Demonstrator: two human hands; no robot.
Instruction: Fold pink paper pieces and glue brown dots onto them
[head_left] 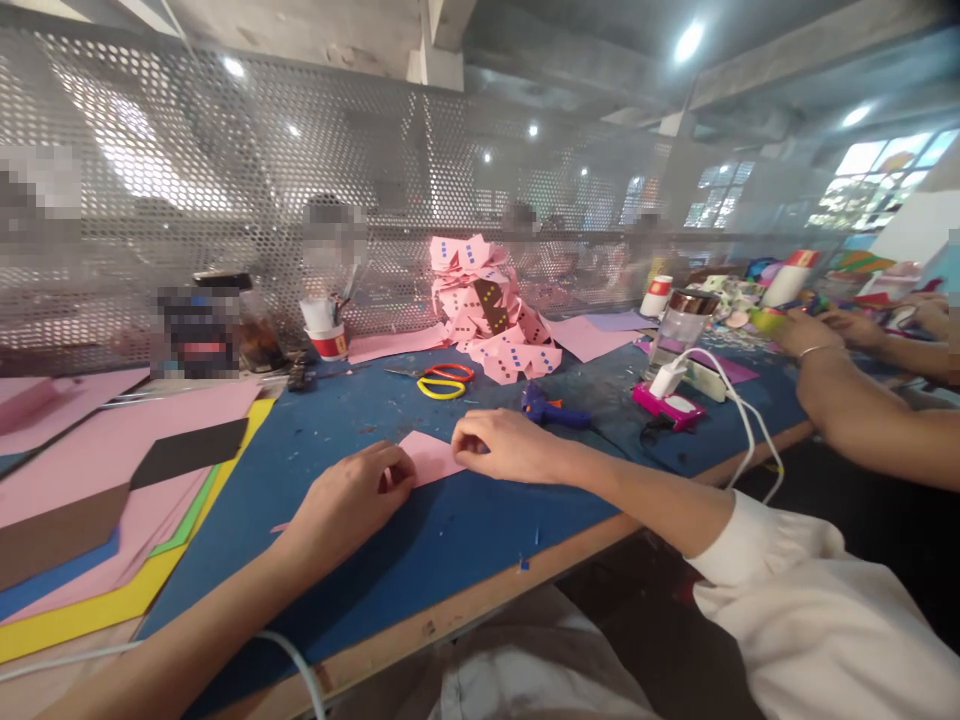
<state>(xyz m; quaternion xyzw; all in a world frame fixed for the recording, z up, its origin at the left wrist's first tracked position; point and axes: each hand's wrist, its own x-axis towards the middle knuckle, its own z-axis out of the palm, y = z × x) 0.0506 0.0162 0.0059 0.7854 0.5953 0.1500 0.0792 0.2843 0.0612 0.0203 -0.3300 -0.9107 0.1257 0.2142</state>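
Observation:
A small piece of pink paper (pixel 425 455) lies on the blue tabletop between my two hands. My left hand (pixel 349 497) is closed at its left edge, fingers curled and tips pressed on the paper. At the opposite edge, my right hand (pixel 506 445) pinches the paper with bent fingers. Just beyond them rest scissors (pixel 444 382) with red and yellow handles. A blue glue gun (pixel 555 408) lies past my right wrist. Farther back stands a pile of folded pink paper pieces (pixel 491 310) with blue and dark square dots.
Stacked coloured sheets (pixel 195 400) cover the left side. A cup of tools (pixel 325 330) stands near the perforated screen (pixel 390 150). To the right are a glass jar (pixel 679 325), a pink power strip (pixel 667 405) with a white cable, and another person's arm (pixel 847 390).

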